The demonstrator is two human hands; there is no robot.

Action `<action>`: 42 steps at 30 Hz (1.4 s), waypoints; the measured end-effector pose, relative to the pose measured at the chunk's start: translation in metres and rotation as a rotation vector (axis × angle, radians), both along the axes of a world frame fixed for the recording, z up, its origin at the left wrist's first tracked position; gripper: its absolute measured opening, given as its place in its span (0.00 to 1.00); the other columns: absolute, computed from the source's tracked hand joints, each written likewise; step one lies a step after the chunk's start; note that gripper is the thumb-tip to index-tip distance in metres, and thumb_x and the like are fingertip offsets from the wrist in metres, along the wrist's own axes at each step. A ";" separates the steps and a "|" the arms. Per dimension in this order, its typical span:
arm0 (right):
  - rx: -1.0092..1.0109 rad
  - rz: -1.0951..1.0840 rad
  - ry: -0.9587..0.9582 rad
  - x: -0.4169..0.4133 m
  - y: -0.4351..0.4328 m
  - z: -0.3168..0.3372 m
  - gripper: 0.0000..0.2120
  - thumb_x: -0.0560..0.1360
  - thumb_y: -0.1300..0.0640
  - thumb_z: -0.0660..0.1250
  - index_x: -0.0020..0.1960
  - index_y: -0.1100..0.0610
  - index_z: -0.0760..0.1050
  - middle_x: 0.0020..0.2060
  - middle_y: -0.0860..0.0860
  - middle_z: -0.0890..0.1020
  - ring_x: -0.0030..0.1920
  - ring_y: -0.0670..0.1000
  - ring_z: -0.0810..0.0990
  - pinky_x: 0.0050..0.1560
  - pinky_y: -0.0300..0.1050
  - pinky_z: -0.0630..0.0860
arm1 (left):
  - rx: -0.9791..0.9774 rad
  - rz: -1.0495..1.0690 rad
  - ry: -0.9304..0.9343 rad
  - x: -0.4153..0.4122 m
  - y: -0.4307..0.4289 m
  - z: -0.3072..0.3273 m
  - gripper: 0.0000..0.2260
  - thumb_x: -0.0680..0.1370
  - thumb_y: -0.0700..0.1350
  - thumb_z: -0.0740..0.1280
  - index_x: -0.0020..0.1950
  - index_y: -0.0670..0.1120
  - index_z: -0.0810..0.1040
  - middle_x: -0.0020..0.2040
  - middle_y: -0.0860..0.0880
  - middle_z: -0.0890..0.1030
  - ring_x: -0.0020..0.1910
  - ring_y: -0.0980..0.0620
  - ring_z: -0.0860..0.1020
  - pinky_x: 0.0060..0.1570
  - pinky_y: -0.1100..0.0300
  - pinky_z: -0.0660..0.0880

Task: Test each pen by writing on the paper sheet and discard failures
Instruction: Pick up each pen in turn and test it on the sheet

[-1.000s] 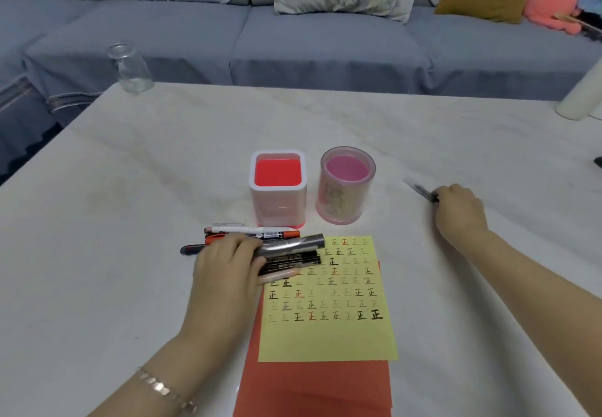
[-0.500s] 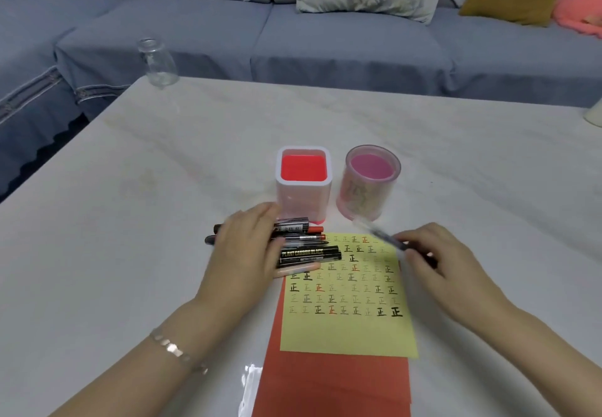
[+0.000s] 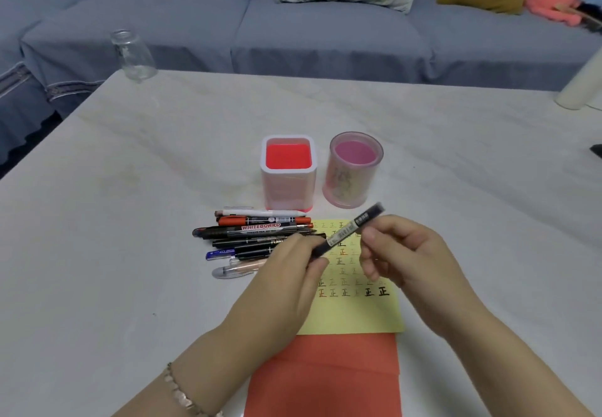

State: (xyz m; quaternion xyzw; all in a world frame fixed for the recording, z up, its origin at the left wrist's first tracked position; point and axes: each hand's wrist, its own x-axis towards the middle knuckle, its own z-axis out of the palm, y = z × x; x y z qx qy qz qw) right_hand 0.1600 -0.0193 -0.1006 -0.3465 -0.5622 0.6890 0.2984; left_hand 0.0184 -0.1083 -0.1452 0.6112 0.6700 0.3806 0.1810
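Note:
A dark pen (image 3: pixel 350 229) with a white label slants above the yellow paper sheet (image 3: pixel 355 312), which carries rows of written marks. My left hand (image 3: pixel 286 286) pinches the pen's lower end and my right hand (image 3: pixel 407 253) grips its middle. A pile of several pens and markers (image 3: pixel 254 237) lies on the table just left of the sheet, one marked WHITEBOARD. Behind the sheet stand a square holder (image 3: pixel 288 172) with a red inside and a round pink holder (image 3: pixel 355 170); no pens show in either.
A red sheet (image 3: pixel 325 377) lies under the yellow one, reaching the near edge. A clear glass jar (image 3: pixel 132 56) stands at the table's far left corner and a white cylinder (image 3: pixel 583 80) at the far right. A grey sofa with cushions runs behind the table.
My right hand brought the dark pen from the table's right side over the sheet. My left hand left the pen pile and took hold of that pen's lower end.

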 end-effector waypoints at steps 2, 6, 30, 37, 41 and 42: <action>-0.028 -0.037 0.031 -0.004 -0.007 -0.008 0.06 0.73 0.66 0.65 0.39 0.59 0.74 0.24 0.50 0.74 0.23 0.47 0.71 0.26 0.36 0.69 | -0.005 -0.021 -0.008 0.004 0.001 -0.001 0.15 0.77 0.49 0.56 0.59 0.45 0.74 0.43 0.60 0.70 0.46 0.66 0.68 0.47 0.75 0.63; -0.020 -0.002 0.027 -0.011 -0.018 -0.018 0.03 0.68 0.59 0.67 0.41 0.58 0.74 0.24 0.49 0.73 0.24 0.47 0.70 0.27 0.36 0.68 | -0.008 -0.085 -0.037 0.005 0.001 0.005 0.14 0.78 0.49 0.57 0.60 0.51 0.75 0.43 0.61 0.75 0.47 0.65 0.72 0.47 0.70 0.68; 0.292 -0.163 -0.181 0.012 -0.020 -0.045 0.09 0.75 0.55 0.64 0.37 0.51 0.78 0.29 0.48 0.83 0.31 0.42 0.80 0.35 0.29 0.71 | -0.135 0.208 0.012 -0.016 -0.023 -0.017 0.09 0.81 0.45 0.53 0.57 0.59 0.64 0.47 0.55 0.74 0.47 0.59 0.70 0.43 0.64 0.67; 0.805 0.291 -0.831 0.004 -0.024 -0.099 0.26 0.70 0.35 0.62 0.63 0.47 0.64 0.75 0.45 0.53 0.74 0.40 0.46 0.73 0.41 0.38 | -0.112 0.153 0.301 -0.032 -0.039 -0.073 0.12 0.76 0.47 0.53 0.52 0.49 0.75 0.47 0.52 0.77 0.47 0.53 0.71 0.43 0.57 0.71; 0.828 0.281 -0.885 0.009 -0.021 -0.105 0.31 0.68 0.30 0.59 0.64 0.46 0.62 0.76 0.45 0.52 0.71 0.37 0.44 0.72 0.39 0.36 | -0.035 0.177 0.373 -0.030 -0.035 -0.075 0.13 0.76 0.45 0.56 0.54 0.43 0.76 0.51 0.46 0.78 0.50 0.50 0.72 0.51 0.56 0.66; 0.837 0.277 -0.883 0.012 -0.019 -0.105 0.33 0.65 0.28 0.55 0.64 0.46 0.62 0.75 0.44 0.52 0.70 0.35 0.43 0.71 0.39 0.36 | -0.008 0.157 0.373 -0.028 -0.035 -0.076 0.13 0.76 0.45 0.57 0.55 0.43 0.76 0.52 0.46 0.78 0.52 0.49 0.72 0.54 0.55 0.65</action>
